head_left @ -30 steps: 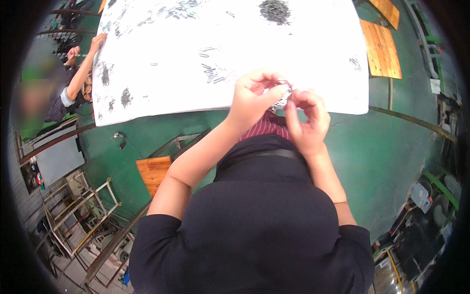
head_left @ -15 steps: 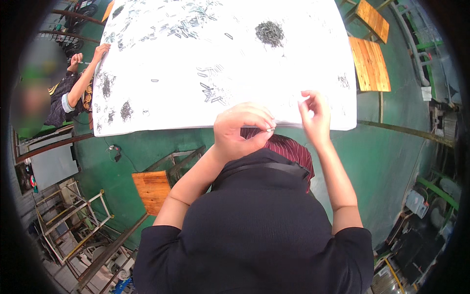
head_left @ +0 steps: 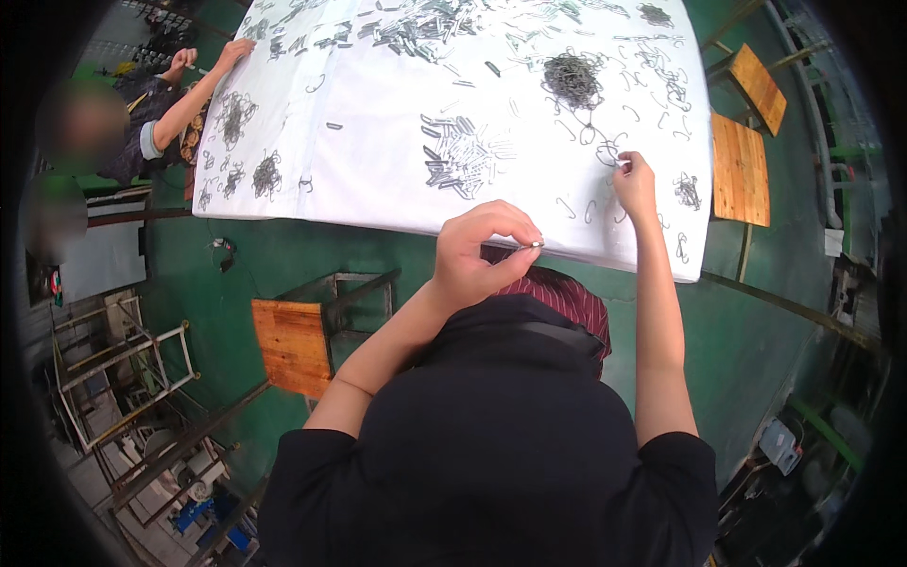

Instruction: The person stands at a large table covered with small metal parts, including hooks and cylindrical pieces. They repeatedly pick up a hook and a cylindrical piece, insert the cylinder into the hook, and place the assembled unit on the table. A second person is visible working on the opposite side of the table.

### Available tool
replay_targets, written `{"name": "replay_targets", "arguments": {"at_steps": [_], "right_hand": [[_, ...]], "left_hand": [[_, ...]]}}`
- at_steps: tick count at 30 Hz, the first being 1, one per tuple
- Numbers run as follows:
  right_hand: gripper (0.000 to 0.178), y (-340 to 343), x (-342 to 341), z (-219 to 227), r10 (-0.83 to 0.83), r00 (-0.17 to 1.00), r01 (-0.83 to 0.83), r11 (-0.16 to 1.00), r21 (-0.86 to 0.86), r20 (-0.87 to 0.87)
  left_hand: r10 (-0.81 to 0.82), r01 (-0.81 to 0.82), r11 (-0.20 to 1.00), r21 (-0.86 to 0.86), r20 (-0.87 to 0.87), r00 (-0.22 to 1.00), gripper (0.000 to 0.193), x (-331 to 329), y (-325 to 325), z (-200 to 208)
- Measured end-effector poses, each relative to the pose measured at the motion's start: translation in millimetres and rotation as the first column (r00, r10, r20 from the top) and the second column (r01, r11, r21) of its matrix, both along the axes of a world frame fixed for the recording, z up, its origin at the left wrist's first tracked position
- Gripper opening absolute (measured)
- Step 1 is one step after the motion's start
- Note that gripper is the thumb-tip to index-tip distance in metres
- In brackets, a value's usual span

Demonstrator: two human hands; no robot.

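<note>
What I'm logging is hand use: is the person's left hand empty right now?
No, the left hand pinches a small shiny piece between its thumb and finger.

A wooden-topped stool (head_left: pixel 293 346) stands on green floor (head_left: pixel 312 248), a pale metal frame (head_left: pixel 142 412) further left.

Two bare hands at a white-covered table (head_left: pixel 378 175), dark small parts strewn across it.
Left hand (head_left: pixel 480 250) pinches a small shiny piece (head_left: pixel 536 246) between thumb and finger, by the near edge. Right hand (head_left: pixel 637 184) out over the surface, fingertips at loose dark hooks (head_left: pixel 607 149); contact unclear. Just beyond them, a tangled dark heap (head_left: pixel 573 80); to its left, scattered short strips (head_left: pixel 463 156). Far left: co-worker's hand (head_left: pixel 234 54) at table edge.
</note>
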State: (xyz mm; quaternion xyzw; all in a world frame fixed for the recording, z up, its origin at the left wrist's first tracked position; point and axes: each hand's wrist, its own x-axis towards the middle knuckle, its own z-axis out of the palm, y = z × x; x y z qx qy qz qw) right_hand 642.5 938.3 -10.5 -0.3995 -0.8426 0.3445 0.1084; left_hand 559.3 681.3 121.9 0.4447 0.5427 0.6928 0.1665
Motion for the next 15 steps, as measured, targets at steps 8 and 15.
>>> {"name": "replay_targets", "arguments": {"at_steps": [8,15], "right_hand": [[0.006,-104,30,137,0.007,0.773,-0.551,0.502,-0.666,-0.634],[0.007,-120,41,121,-0.198,0.744,-0.476,0.513,-0.715,-0.638]], "left_hand": [[-0.058,0.058,0.998,-0.031,-0.014,0.998,0.013,-1,0,2],[-0.102,0.098,0.993,-0.071,-0.057,0.993,0.012,-3,18,1]]}}
